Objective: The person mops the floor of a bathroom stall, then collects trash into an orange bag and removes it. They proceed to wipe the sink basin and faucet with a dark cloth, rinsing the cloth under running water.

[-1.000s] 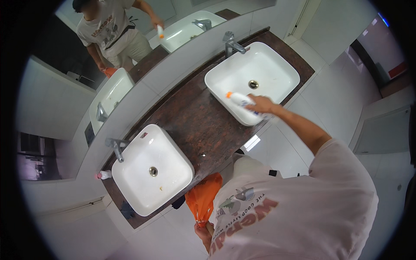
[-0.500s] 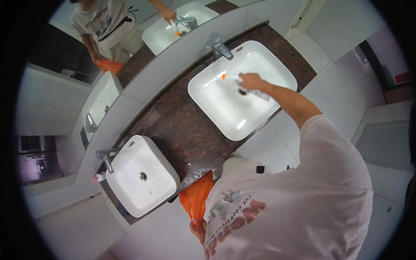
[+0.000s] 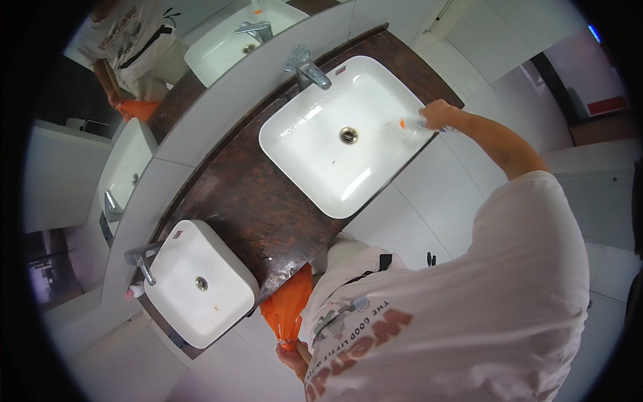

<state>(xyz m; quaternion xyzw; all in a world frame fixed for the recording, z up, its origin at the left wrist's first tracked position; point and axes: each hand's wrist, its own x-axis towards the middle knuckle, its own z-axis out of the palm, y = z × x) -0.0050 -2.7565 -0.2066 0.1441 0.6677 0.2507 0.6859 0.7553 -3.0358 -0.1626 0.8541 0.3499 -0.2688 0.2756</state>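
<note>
Over the right-hand edge of the farther white sink, my right hand is closed round a white bottle. Its orange tip points left into the basin, and the bottle is blurred and partly covered by my fingers. Low by the counter's front edge, my left hand grips the gathered top of an orange plastic bag. What the bag contains is hidden. A metal drain sits in the middle of that basin, and a chrome faucet stands behind its rim.
A second white sink with its own chrome faucet stands at the near left of the dark speckled counter. Beside that faucet is a small pinkish-white bottle. A wall mirror runs behind the counter.
My right hand has moved the bottle rightward, from above the drain to the sink's right edge. My left hand still holds the bag, and the whole view has shifted slightly.
</note>
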